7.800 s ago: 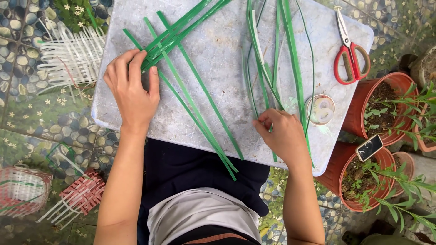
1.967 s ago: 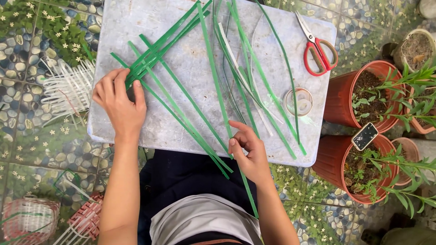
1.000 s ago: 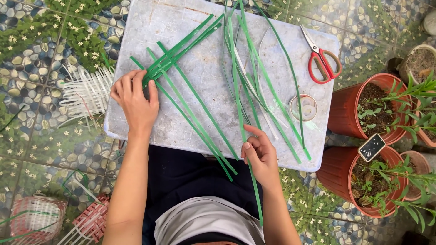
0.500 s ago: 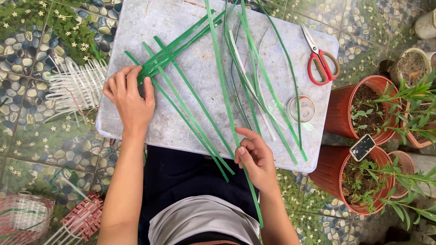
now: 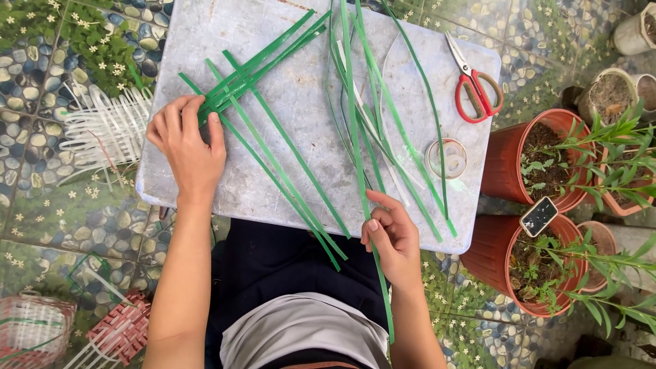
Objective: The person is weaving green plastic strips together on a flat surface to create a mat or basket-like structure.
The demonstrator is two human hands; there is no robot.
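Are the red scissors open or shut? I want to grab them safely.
Shut: the red scissors lie flat on the grey board, blades together in one point, handles side by side.

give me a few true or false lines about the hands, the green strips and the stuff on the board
1. The left hand presses flat on the crossed green strips on the grey board. True.
2. The right hand holds the red scissors. False: the red scissors lie untouched at the board's far right corner; the right hand pinches a long green strip.
3. The strip in the right hand runs past the board's near edge, over the person's lap. True.
4. The roll of clear tape sits on the floor by the pots. False: it rests on the board, near its right edge.
5. Two terracotta pots with plants stand to the board's right. True.
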